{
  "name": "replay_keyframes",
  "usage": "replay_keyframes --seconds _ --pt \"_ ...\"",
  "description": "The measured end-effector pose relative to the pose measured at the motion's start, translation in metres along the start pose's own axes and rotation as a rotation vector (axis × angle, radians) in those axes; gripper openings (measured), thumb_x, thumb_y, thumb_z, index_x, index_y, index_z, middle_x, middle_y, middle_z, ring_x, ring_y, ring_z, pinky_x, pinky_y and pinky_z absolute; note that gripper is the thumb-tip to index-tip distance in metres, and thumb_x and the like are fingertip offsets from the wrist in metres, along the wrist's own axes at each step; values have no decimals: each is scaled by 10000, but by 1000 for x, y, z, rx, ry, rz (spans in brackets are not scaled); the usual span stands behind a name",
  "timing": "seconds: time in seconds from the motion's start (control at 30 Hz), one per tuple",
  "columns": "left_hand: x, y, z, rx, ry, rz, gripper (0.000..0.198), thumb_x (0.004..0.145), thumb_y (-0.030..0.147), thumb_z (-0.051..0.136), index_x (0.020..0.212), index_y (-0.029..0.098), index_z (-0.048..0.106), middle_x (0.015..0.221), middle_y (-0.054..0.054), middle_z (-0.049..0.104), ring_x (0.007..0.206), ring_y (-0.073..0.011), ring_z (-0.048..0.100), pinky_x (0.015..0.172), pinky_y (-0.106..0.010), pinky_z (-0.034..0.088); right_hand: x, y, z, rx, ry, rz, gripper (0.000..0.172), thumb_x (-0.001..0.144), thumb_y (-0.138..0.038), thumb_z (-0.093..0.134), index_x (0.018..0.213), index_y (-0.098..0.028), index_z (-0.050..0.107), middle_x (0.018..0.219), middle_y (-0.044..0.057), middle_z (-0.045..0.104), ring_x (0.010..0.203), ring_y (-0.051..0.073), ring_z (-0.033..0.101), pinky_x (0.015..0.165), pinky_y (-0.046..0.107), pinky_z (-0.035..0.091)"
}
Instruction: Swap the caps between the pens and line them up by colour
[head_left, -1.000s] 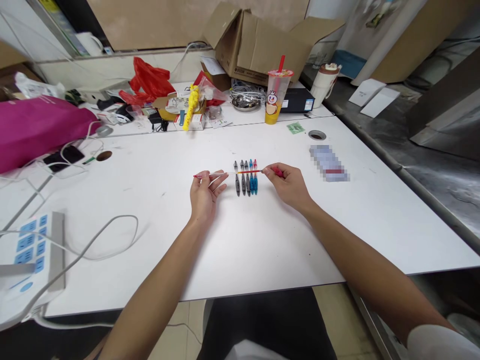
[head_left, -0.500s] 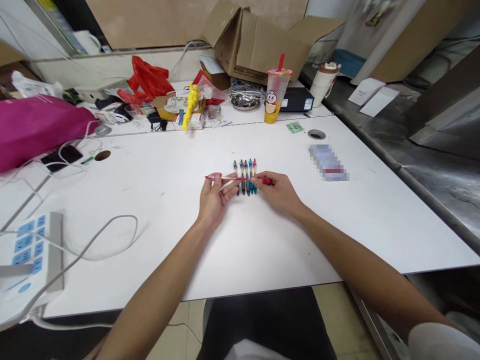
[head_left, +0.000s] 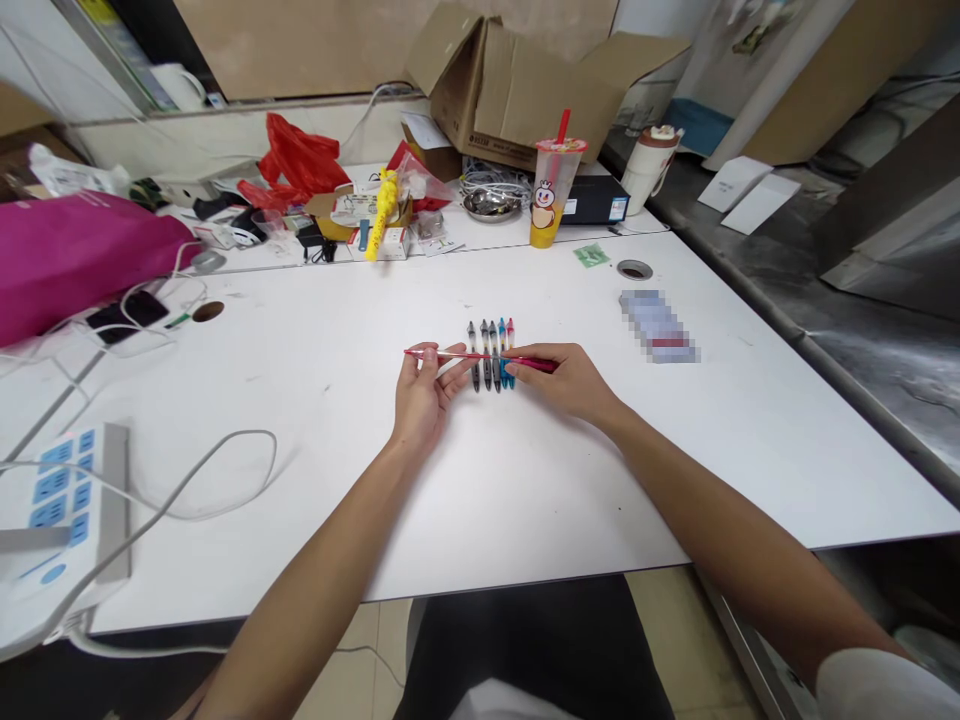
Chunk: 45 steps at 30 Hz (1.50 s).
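Note:
My left hand (head_left: 420,400) pinches a thin red pen refill (head_left: 461,355) between thumb and fingers; its other fingers are loosely spread. The refill lies level and reaches right, toward my right hand (head_left: 576,382). That hand is closed around a red pen barrel (head_left: 541,365), and the refill's right end meets it at the fingertips. Whether the end sits inside the barrel I cannot tell. Just beneath and behind the refill, several click pens stand in a row on the table: black ones (head_left: 486,375) on the left, a blue one (head_left: 504,378) and one with a pink-red top (head_left: 511,328) on the right.
Around the white table (head_left: 480,500) are a power strip (head_left: 64,510) with a looping cable at left and a pixelated item (head_left: 660,328) at right. A drink cup (head_left: 553,195), metal bowl (head_left: 491,207), yellow toy (head_left: 384,215) and cardboard box (head_left: 525,95) stand at the back.
My hands have drawn slightly apart, the left a little leftward and the right a little rightward. More of the red barrel shows past my right fingers. The row of pens stays put.

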<state>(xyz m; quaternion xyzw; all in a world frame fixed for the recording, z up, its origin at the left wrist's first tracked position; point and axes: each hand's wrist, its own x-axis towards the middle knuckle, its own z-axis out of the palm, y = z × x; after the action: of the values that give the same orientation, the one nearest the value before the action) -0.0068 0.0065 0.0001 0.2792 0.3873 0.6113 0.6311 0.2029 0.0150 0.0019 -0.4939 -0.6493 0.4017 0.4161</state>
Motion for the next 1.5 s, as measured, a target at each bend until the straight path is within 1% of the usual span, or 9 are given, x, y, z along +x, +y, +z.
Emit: replay_keyframes --seconds 0.27,0.47,0.53,0.6,0.73,0.9,1.2,1.33,1.5 --pt "-1 -2 0 14 -18 -11 165 998 353 625 1015 239 507 1098 -74 760 951 -193 777 720 -237 593 -2 -2 2 8 -18 -13 299 854 -415 745 1081 -233 815 1069 80 794 948 231 708 888 405 553" --pt "-1 -6 1 27 -51 -14 226 964 384 676 1022 241 512 1105 -79 761 955 -195 776 730 -248 595 -2 -2 4 -88 -79 -151 307 937 -343 609 1176 -245 775 918 49 702 759 169 592 714 343 476" --pt "-2 -8 1 44 -93 -30 225 961 382 681 1019 231 524 1104 -87 766 957 -192 772 738 -252 601 -2 0 5 -74 -88 -174 331 936 -328 608 1231 -249 734 980 51 699 787 167 590 718 334 464" --pt "-3 -11 2 62 -134 -52 233 951 379 694 1022 218 541 1102 -99 768 967 -193 768 746 -260 607 -3 0 8 -16 -78 -138 312 907 -361 668 1186 -231 716 1038 59 712 826 172 603 737 331 469" --pt "-3 -13 2 71 -150 -47 263 928 379 725 1030 203 559 1095 -114 771 944 -186 768 736 -253 607 -5 -1 14 9 -86 15 314 955 -491 588 955 -194 688 804 34 677 682 154 551 669 323 447" --pt "0 -11 0 60 -112 -19 245 931 353 725 1029 212 551 1120 -119 775 940 -180 772 732 -245 604 -5 1 15 34 -78 -69 253 926 -433 634 1054 -217 611 1003 56 680 860 183 600 787 345 474" --pt "-1 -8 1 70 -87 -13 215 939 336 716 1025 214 561 1131 -122 777 975 -191 771 756 -257 605 -4 4 11 5 -120 -10 297 971 -520 556 963 -225 580 739 -12 612 653 150 501 638 309 397" --pt "-1 -8 1 77 -93 -14 228 935 345 721 1027 211 561 1112 -121 780 946 -190 776 742 -253 604 -5 0 10 -49 -118 -7 349 992 -525 510 832 -220 566 723 -4 609 633 144 486 627 307 387" --pt "-1 -9 1 91 -116 -14 229 936 357 717 1019 206 567 1098 -118 782 939 -192 777 732 -251 604 -7 -3 11 -68 -153 24 410 1008 -560 448 843 -218 602 656 -11 562 604 149 467 605 308 375"
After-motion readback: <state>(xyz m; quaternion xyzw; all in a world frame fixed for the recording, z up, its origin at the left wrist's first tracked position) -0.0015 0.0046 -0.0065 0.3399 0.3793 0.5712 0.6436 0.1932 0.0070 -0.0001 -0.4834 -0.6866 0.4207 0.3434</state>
